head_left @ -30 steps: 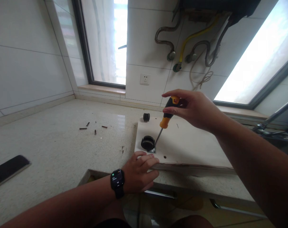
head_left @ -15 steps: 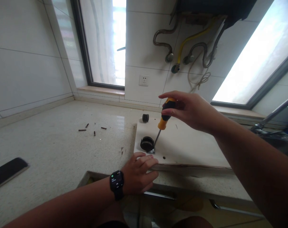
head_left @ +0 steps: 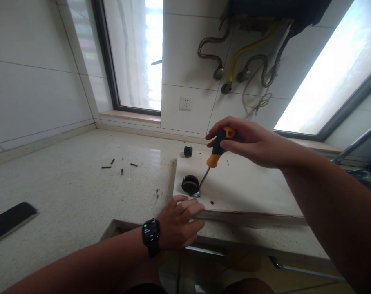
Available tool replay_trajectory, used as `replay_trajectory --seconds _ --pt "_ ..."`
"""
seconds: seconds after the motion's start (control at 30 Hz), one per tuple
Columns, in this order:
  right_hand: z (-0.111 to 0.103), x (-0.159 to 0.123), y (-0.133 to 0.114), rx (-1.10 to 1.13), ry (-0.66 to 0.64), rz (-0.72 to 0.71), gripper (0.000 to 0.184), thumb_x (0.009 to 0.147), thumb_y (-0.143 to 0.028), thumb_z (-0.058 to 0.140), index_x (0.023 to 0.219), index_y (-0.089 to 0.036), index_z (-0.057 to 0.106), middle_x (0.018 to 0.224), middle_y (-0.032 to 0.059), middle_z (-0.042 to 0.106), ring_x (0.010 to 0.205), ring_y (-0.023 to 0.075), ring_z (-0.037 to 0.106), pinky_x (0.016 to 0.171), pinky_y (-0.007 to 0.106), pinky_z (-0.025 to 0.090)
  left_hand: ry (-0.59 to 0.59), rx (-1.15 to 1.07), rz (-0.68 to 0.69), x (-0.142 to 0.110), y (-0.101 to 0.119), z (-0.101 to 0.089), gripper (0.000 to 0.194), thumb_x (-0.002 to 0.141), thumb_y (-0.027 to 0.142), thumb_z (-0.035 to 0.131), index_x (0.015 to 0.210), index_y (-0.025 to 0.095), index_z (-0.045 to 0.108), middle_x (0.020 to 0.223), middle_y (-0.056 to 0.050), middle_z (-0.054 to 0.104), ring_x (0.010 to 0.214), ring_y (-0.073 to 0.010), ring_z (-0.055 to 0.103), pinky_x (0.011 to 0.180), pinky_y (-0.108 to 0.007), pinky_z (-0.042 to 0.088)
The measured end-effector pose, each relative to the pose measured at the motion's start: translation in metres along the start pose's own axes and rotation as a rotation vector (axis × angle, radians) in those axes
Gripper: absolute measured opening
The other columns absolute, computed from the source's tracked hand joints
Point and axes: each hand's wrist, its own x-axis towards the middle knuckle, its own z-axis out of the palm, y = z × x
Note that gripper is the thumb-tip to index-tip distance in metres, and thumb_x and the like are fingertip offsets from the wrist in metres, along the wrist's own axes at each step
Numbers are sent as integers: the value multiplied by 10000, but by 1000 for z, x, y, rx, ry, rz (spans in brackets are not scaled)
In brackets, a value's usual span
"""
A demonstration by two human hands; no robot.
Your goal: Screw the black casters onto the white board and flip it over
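A yellow-and-black screwdriver [head_left: 217,148] is gripped by my right hand [head_left: 239,141], the fingers and thumb around its handle. It leans to the right, and its shaft runs down to the metal base plate [head_left: 196,194] of a black caster wheel [head_left: 190,184]. The exact contact of the tip is too small to see. The caster is on the near left corner of a white board [head_left: 249,188]. My left hand [head_left: 181,220], watch on the wrist, rests over the board's near edge with fingers apart, fingertips beside the base plate.
Another black caster [head_left: 188,151] is at the board's far left corner. Several loose screws [head_left: 106,167] lie on the speckled countertop [head_left: 81,196]. A dark flat object [head_left: 12,220] lies far left. An open drawer [head_left: 113,228] is below the counter edge; a metal faucet [head_left: 357,143] stands at right.
My right hand has turned on the screwdriver handle and shifted slightly right, its fingers more curled. The screwdriver leans a bit further right. My left hand stays in place.
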Motion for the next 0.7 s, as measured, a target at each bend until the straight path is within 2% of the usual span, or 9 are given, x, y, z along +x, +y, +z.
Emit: replay_trajectory --seconds 0.07,0.17,0.23,0.3,0.4,0.47,0.53,0.57,0.7 --pt "6 4 -3 -165 107 42 393 890 -532 707 1167 -254 695 1102 95 776 990 277 745 852 483 622 2 -1 -3 0 0 0 173 818 262 728 986 242 696 1338 -84 657 1272 -273 513 1114 -465 386" --pt "17 10 -6 -502 340 141 461 828 -679 708 959 -237 733 851 94 762 811 291 714 722 481 576 3 -3 -9 1 1 -1 154 832 262 714 984 246 699 1330 -82 664 1272 -267 522 1111 -463 389" --pt "22 12 -6 -635 397 167 504 842 -721 656 925 -229 728 798 106 742 814 316 699 742 510 554 5 -1 -8 1 1 -1 145 836 267 711 980 249 700 1331 -80 667 1269 -266 525 1107 -461 393" --pt "24 12 -6 -611 363 151 507 908 -656 589 1124 -217 720 948 133 768 935 341 708 843 550 553 10 -3 -1 1 0 0 147 834 268 715 978 247 698 1335 -81 666 1267 -267 524 1102 -463 397" --pt "20 9 -6 -320 213 71 561 950 -444 554 1475 -247 543 1340 134 714 1147 320 697 996 544 551 9 -9 5 1 0 0 162 826 262 723 985 241 697 1340 -85 662 1273 -270 517 1102 -466 396" --pt "16 7 -7 -150 107 17 600 946 -389 570 1530 -279 491 1417 113 685 1184 295 698 1025 513 563 1 -6 4 1 0 0 170 821 263 729 987 242 696 1345 -83 659 1276 -271 511 1105 -468 391" --pt "13 7 -8 -143 75 -1 572 940 -430 612 1489 -284 547 1324 108 734 1123 292 720 1000 513 581 -10 4 2 0 0 0 182 813 276 741 987 248 695 1352 -78 654 1275 -276 505 1108 -469 386" --pt "13 7 -9 -197 100 10 550 929 -467 639 1444 -278 595 1250 109 760 1069 295 730 969 521 590 -12 7 1 0 0 0 189 810 283 747 989 248 696 1353 -77 652 1272 -279 504 1109 -469 383" --pt "20 11 -9 -491 333 131 543 809 -639 751 1164 -228 760 954 113 787 863 315 728 810 533 591 -11 2 0 0 0 0 191 813 280 744 994 239 698 1346 -89 645 1267 -281 507 1113 -473 375"
